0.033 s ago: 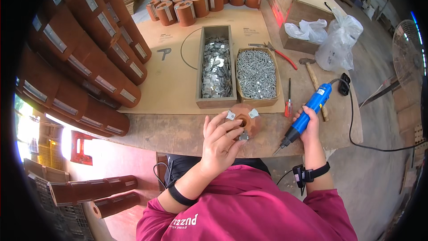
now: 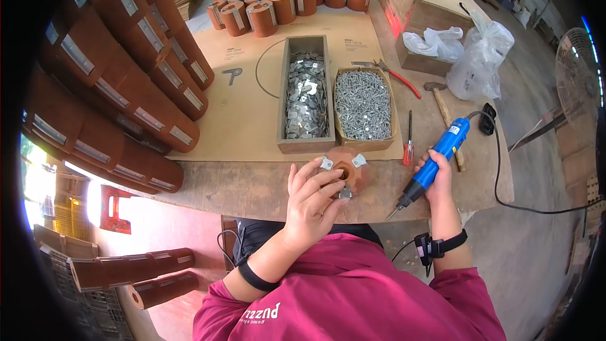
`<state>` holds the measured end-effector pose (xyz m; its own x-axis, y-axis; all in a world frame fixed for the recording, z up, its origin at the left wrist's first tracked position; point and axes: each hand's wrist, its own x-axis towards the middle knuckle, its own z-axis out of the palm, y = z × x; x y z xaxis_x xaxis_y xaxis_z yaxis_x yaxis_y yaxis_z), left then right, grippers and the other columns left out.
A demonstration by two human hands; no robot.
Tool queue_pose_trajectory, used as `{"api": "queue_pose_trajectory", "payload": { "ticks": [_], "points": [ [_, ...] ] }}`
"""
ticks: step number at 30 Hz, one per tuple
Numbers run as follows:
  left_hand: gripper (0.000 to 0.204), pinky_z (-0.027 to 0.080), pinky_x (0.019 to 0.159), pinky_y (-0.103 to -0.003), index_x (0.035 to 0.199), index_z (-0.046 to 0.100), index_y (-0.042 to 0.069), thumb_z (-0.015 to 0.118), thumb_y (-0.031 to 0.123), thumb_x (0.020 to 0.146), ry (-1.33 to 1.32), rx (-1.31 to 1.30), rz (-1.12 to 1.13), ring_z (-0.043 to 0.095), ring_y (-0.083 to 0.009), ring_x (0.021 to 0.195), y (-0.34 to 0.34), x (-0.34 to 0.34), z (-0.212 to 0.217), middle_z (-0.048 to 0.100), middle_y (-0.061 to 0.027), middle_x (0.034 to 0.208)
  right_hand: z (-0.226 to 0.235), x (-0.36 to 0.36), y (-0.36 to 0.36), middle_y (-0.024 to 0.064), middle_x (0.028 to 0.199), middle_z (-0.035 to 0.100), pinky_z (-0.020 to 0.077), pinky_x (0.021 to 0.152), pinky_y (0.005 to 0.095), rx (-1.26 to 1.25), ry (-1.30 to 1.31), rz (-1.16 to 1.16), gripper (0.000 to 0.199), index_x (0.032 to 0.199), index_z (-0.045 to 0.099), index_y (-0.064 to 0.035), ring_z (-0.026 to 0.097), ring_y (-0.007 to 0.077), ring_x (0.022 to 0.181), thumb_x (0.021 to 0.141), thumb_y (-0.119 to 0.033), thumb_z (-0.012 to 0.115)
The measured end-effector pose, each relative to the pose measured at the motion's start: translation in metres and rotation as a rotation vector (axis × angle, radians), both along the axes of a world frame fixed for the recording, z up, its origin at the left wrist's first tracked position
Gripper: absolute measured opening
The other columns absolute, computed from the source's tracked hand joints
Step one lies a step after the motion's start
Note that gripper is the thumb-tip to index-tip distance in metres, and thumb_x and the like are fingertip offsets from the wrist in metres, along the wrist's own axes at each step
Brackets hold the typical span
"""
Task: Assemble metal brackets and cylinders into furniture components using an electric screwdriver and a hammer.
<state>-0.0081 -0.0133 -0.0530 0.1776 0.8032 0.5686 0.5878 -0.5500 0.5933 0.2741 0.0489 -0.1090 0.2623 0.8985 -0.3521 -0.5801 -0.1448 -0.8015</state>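
Observation:
Just in front of me, a reddish-brown cylinder (image 2: 360,180) stands at the bench's near edge, its end face up with a hole in the middle. Three small metal plates lie around that face, one of them a plate (image 2: 359,160) at its far right. My left hand (image 2: 312,192) rests on the cylinder from the left, fingers curled over the hole, thumb beside the nearest plate. Closed around a blue electric screwdriver (image 2: 445,151), my right hand (image 2: 440,175) keeps its bit pointing down and left, apart from the cylinder. Beyond the cylinder are a wooden box (image 2: 307,146) of metal plates and a carton (image 2: 366,144) of screws.
Stacked brown cylinders (image 2: 120,98) rise at the left; several more cylinders (image 2: 284,6) stand at the back. A red-handled screwdriver (image 2: 408,151), pliers (image 2: 404,80) and a hammer (image 2: 445,104) lie on the right. The power cord (image 2: 499,177) trails off the bench's right side.

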Motion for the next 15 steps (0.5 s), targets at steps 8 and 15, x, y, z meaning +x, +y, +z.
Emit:
{"api": "queue_pose_trajectory", "payload": {
  "ticks": [8, 15],
  "points": [
    [0.038, 0.027, 0.098, -0.050, 0.097, 0.063, 0.007, 0.074, 0.011, 0.061, 0.073, 0.003, -0.016, 0.044, -0.0327, 0.114, 0.002, -0.005, 0.006, 0.057, -0.0090, 0.112, -0.002, -0.001, 0.003, 0.0057, 0.074, 0.051, 0.0464, 0.058, 0.0330, 0.001, -0.002, 0.005, 0.032, 0.100, 0.045, -0.0049, 0.052, 0.0175, 0.064, 0.074, -0.016, 0.062],
    [0.044, 0.038, 0.089, -0.041, 0.106, 0.055, 0.003, 0.071, 0.020, 0.068, 0.162, 0.114, -0.131, 0.047, -0.0357, 0.106, 0.061, -0.010, 0.067, 0.053, -0.0151, 0.112, 0.001, 0.006, 0.003, 0.0068, 0.071, 0.052, 0.0481, 0.056, 0.0330, 0.024, 0.023, -0.034, 0.030, 0.098, 0.047, -0.0033, 0.054, 0.0185, 0.062, 0.074, -0.014, 0.061]
  ]
}}
